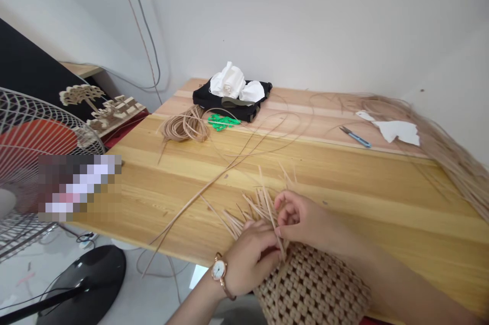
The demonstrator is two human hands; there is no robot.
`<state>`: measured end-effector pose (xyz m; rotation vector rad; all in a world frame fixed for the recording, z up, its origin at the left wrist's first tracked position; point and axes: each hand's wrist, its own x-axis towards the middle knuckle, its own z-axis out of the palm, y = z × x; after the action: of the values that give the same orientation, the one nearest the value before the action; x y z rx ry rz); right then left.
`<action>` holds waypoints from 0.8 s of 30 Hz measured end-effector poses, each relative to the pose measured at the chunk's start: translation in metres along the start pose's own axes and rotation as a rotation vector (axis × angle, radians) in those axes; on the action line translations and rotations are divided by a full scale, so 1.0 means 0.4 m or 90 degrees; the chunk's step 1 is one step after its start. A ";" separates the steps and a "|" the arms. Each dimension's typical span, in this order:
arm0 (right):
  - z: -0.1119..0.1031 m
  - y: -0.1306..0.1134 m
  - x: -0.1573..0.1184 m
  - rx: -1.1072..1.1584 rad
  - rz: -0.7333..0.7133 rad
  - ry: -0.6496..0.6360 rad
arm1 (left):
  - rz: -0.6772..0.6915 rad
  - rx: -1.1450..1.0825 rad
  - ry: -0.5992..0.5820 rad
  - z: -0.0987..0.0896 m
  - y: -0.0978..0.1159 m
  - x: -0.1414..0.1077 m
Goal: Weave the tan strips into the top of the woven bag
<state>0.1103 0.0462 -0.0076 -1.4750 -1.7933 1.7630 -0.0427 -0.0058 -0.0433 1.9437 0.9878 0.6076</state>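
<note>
A brown woven piece (313, 284) with an open lattice pattern lies at the table's near edge, loose strand ends (260, 202) fanning out from its far side. My left hand (254, 251), with a watch on the wrist, rests closed on its upper left edge, gripping the weave and strands. Just to the right, my right hand (292, 218) has its fingers curled, with thumb and fingertips at a thin upright strand beside the left hand.
On the wooden table (171, 213) are a coil of strands (187, 125), green ties (223, 122), a black bag (202, 96) with white tissue, a blue cutter (355, 136), torn paper (399, 131) and a long strand bundle (446, 157). A fan (34, 136) stands left.
</note>
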 end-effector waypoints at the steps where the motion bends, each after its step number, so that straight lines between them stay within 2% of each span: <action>1: 0.002 0.000 -0.001 -0.001 -0.016 -0.001 | 0.000 -0.005 0.001 0.001 -0.002 0.000; 7: -0.018 -0.017 -0.027 -0.230 -0.140 -0.025 | -0.014 -0.047 0.017 0.004 -0.010 -0.005; 11: -0.033 -0.009 -0.066 -0.384 -0.232 -0.006 | -0.032 -0.095 0.067 0.009 -0.018 -0.013; 18: 0.022 0.037 -0.118 -0.597 -0.388 0.053 | -0.051 -0.115 0.109 0.022 -0.023 -0.016; 24: 0.038 0.045 -0.128 -0.675 -0.430 0.110 | -0.058 -0.130 0.120 0.017 -0.019 -0.016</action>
<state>0.1317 -0.0059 -0.0029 -0.9456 -2.8080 0.3137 -0.0446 -0.0116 -0.0535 1.6765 1.0801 0.8170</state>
